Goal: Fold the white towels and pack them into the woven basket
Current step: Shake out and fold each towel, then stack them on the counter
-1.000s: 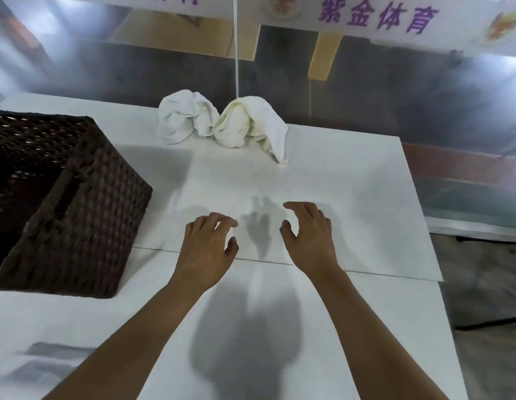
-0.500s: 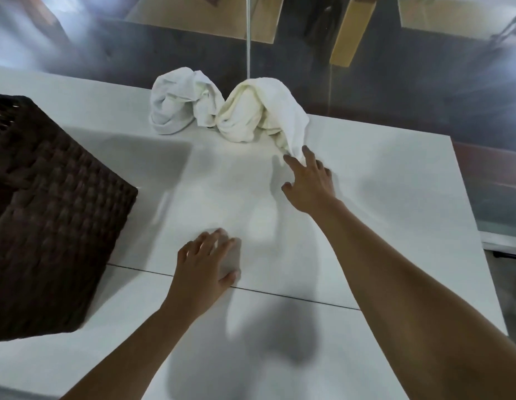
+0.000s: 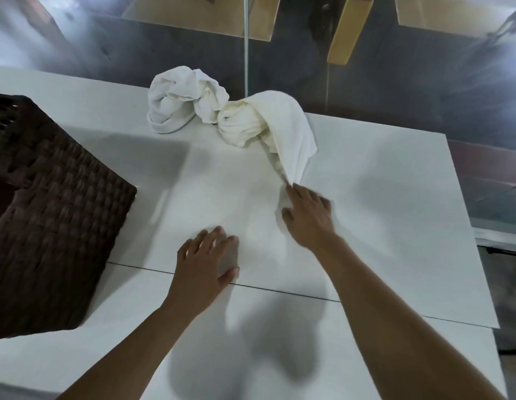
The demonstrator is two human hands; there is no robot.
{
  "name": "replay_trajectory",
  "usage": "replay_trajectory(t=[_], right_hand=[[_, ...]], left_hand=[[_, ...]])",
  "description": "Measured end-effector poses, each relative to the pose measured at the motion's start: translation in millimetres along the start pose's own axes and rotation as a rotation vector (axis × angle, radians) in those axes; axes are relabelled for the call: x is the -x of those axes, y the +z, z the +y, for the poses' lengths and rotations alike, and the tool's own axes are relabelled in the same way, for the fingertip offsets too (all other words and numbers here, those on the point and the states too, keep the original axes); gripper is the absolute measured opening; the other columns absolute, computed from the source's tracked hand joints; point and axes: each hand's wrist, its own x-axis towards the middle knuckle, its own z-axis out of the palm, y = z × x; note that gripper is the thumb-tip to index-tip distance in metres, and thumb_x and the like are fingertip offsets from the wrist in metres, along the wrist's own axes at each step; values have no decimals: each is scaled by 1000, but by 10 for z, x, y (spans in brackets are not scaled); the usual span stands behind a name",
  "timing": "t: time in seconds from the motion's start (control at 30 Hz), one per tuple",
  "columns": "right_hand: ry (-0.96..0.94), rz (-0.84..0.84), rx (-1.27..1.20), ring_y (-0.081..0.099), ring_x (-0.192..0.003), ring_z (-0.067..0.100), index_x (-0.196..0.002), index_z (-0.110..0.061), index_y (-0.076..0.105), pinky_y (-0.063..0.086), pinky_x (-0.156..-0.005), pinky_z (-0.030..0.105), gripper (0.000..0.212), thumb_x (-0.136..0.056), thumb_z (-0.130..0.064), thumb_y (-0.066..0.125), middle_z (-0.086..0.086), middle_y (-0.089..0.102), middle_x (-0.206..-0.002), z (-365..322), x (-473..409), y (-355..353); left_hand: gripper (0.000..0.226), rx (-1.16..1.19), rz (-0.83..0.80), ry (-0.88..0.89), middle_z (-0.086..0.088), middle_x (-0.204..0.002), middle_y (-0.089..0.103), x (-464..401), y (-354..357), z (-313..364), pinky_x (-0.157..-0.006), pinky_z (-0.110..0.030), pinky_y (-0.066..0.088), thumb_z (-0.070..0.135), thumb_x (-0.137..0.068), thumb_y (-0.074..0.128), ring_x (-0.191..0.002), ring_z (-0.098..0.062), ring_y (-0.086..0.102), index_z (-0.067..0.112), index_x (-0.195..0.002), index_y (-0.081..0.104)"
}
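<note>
On the white bench (image 3: 381,197) in front of us, the largest thing is the dark woven basket (image 3: 49,212) at the left edge, tilted in this wide view so that we see its near side wall and only a sliver of its opening at the far left; no towel shows inside it, though most of the interior is out of sight. At the far edge, near the glass partition (image 3: 245,44), lie the two white towels, both crumpled and touching each other: the left towel (image 3: 181,102) is a loose knot, and the cream-white right towel (image 3: 268,125) trails a long flap toward us.

We judge the task to be at its very start: nothing is folded, nothing packed, and the step in hand is fetching the first towel.

Our right hand (image 3: 308,215) has its fingertips at the near tip of that trailing flap, touching or just pinching it; the blur keeps us from telling whether the fingers have closed on the cloth. Our left hand (image 3: 207,261) rests on the bench, fingers spread and relaxed, holding nothing, well apart from both towels.

The next move calls for a firm pinch on the flap, then a pull toward the near middle of the bench, where the left hand can help spread the towel flat. We should watch that the neighbouring towel is not dragged along.
</note>
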Motion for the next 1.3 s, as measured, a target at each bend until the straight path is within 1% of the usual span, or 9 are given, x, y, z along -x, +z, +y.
replay_trajectory(t=[0.17,0.37,0.5,0.63,0.77,0.9,1.03,1.17,1.3], right_hand=[[27,130,-109,48,-138,25,-147,-16,51,35,-110,47,55,-95,-30,50,4,53,-150,-142,982,370],[53,117,-133,49,-136,17,-145,-21,53,36,-114,40,54,-96,-36,38,-2,56,-147,-411,2107,538],[22,127,-173,53,-134,14,-134,-25,63,35,-114,35,40,-94,-30,62,-7,63,-138,-591,2687,590],[6,269,-262,62,-121,7,-113,-27,73,45,-101,31,30,-85,-20,79,-13,72,-118,-761,3215,414],[-10,378,-281,63,-94,1,-94,-28,70,42,-88,24,25,-81,-10,78,-18,69,-95,-862,3585,112],[64,377,-386,55,-84,0,-100,-29,62,39,-79,16,33,-81,-3,69,-20,61,-94,-960,3879,-151],[237,454,-720,62,-88,8,-120,-34,58,46,-69,13,42,-90,-6,66,-17,59,-100,-995,4136,-452],[316,536,-939,63,-89,12,-118,-39,59,53,-73,21,48,-87,-4,73,-12,60,-99,-1001,4302,-733],[332,425,-1012,71,-72,7,-99,-25,66,54,-70,28,19,-89,-10,72,-8,72,-86,-937,4487,-982]], left_hand=[[67,67,-64,-22,-2,-155,43,56,-50,42,-110,-49,37,41,-81,78,-139,-34,44,31,-142,51],[68,162,-59,85,4,-152,46,580,-192,273,-104,-42,43,30,-83,76,-137,-23,45,30,-144,47],[76,199,-63,166,1,-156,43,1073,-228,526,-107,-40,44,30,-85,76,-138,-23,45,30,-151,40],[76,226,-112,297,3,-163,31,1549,-318,746,-113,-43,42,33,-91,70,-145,-24,37,39,-155,29],[61,221,-63,386,-3,-153,46,1759,-550,927,-103,-43,50,36,-80,82,-134,-27,50,38,-136,57],[19,288,15,497,6,-142,53,1842,-797,1034,-109,-35,38,37,-85,77,-137,-22,43,32,-99,66],[19,327,-16,546,13,-80,61,1953,-1214,1235,-88,-28,40,43,-94,63,-84,-12,57,28,-84,57],[23,381,-70,462,6,-76,64,2164,-1696,1467,-71,-30,43,44,-98,55,-72,-14,56,27,-82,55],[25,393,-68,366,5,-68,57,2432,-2028,1673,-60,-33,43,45,-100,51,-62,-11,54,29,-81,50]])
